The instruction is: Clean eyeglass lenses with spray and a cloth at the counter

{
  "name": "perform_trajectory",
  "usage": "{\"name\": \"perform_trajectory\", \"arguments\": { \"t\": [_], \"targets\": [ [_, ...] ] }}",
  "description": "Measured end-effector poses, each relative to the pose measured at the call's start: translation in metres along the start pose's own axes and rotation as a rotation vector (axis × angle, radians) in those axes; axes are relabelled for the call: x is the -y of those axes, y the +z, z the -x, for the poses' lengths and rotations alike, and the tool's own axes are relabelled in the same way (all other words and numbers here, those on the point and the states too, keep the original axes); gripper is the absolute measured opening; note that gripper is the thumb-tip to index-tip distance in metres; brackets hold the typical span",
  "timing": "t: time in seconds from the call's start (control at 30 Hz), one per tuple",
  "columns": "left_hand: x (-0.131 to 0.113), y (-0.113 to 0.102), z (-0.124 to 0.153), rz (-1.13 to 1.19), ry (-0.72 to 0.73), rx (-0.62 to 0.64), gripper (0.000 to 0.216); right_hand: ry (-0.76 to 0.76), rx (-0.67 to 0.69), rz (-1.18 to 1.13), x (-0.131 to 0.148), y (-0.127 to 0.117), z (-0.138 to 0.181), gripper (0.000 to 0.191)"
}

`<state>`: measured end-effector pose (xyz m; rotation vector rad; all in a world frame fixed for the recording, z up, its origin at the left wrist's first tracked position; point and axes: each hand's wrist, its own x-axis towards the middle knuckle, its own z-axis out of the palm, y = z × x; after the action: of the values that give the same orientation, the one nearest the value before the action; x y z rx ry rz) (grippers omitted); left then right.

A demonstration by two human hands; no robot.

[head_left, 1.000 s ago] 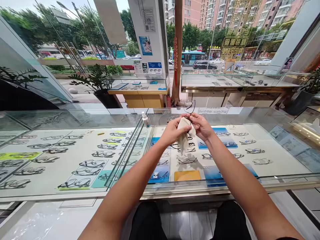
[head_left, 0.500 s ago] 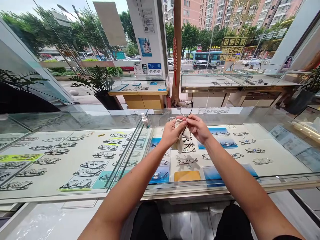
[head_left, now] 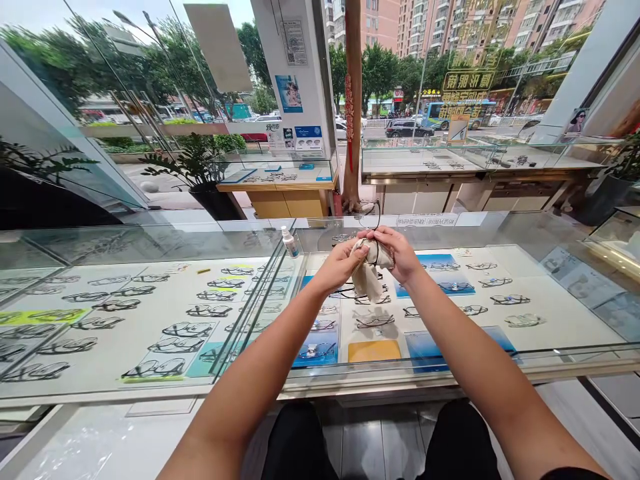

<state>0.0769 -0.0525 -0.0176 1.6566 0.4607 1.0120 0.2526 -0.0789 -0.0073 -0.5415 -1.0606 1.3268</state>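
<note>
Both my hands meet above a glass display counter [head_left: 450,363]. My left hand [head_left: 339,265] pinches a cream cleaning cloth [head_left: 367,279] that hangs down between the hands. My right hand [head_left: 397,250] grips a pair of thin black-framed glasses [head_left: 371,217], whose lens sticks up above my fingers. The cloth is wrapped around part of the frame, and the fingers of both hands are closed. Under the glass lie several rows of glasses on white, blue and orange mats.
A small white spray bottle [head_left: 289,241] stands on the counter left of my hands. A second glass case [head_left: 125,313] with several frames adjoins on the left. More counters, a potted plant [head_left: 200,167] and a window onto the street lie beyond.
The glasses have been turned in my hands, so the lens now stands a little further left and lower. My hands shifted slightly and the cloth bunched closer around the frame.
</note>
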Motion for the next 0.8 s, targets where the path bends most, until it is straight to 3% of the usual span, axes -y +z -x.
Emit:
{"name": "perform_trajectory", "arguments": {
  "t": [0.2,0.6,0.8],
  "targets": [
    [-0.005,-0.001,0.002,0.005,-0.07,-0.018,0.07,0.027,-0.012,-0.028,-0.001,0.001,0.0,0.037],
    [-0.008,0.015,0.002,-0.067,0.054,-0.225,0.068,0.014,0.028,0.079,0.002,0.01,0.007,0.042],
    [-0.009,0.01,-0.001,-0.026,0.016,-0.109,0.072,0.019,-0.039,0.05,-0.001,0.005,0.004,0.043]
  ]
}}
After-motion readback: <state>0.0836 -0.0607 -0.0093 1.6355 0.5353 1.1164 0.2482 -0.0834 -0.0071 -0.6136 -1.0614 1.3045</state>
